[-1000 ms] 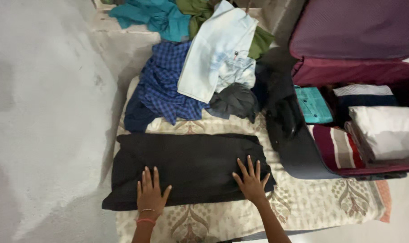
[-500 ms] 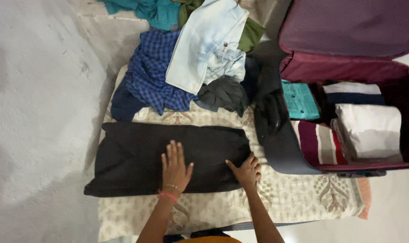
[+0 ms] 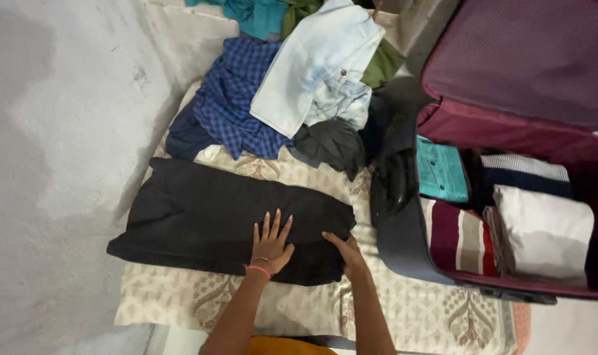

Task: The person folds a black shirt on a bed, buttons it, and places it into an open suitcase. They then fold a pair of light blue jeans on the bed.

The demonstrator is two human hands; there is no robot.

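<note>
A folded black garment lies flat on a patterned cream blanket. My left hand rests flat on its right half, fingers spread, a pink band and a thin bracelet at the wrist. My right hand curls around the garment's right end, fingers tucked under the edge of the cloth.
An open maroon suitcase stands to the right with folded clothes inside: a teal piece, a striped piece, a white piece. A pile of loose clothes lies beyond: a blue checked shirt, pale jeans, a dark grey item. Grey floor spreads left.
My left hand slid right along the black garment to its right half. My right hand went from flat on top to gripping the right end. The view shifted.
</note>
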